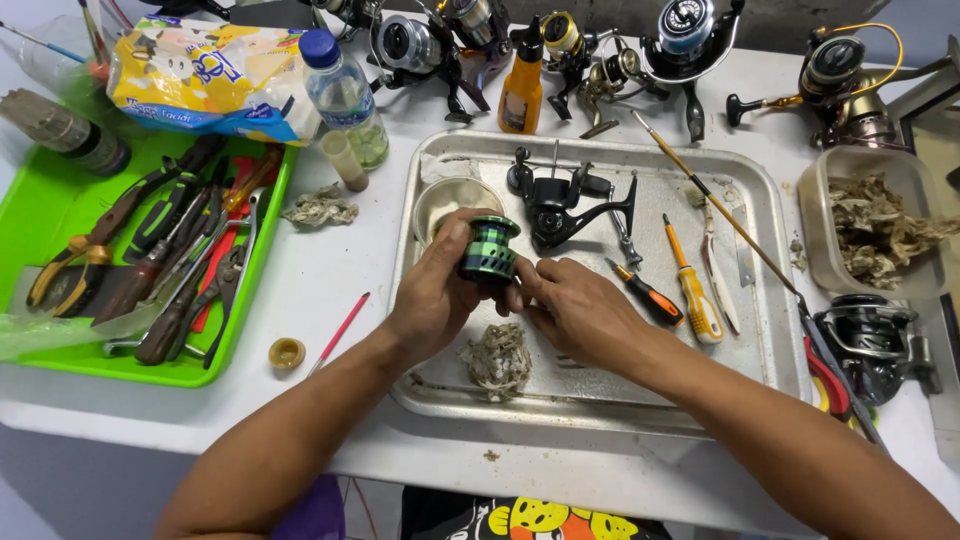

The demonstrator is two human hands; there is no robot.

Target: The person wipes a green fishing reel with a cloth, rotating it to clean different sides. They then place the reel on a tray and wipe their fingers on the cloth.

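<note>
Over a metal tray (760,330), left hand (432,295) grips a green spool (487,250), half hidden; right hand (580,312) pinches its edge.

- There is one view only, from the camera on my head, looking steeply down and forward over my own forearms.
- It sits close: the metal tray (760,330) on the desk (330,270) fills the middle.
- The green tray (40,215) is cut off at the left, the fishing reels (690,40) line the far edge.
</note>
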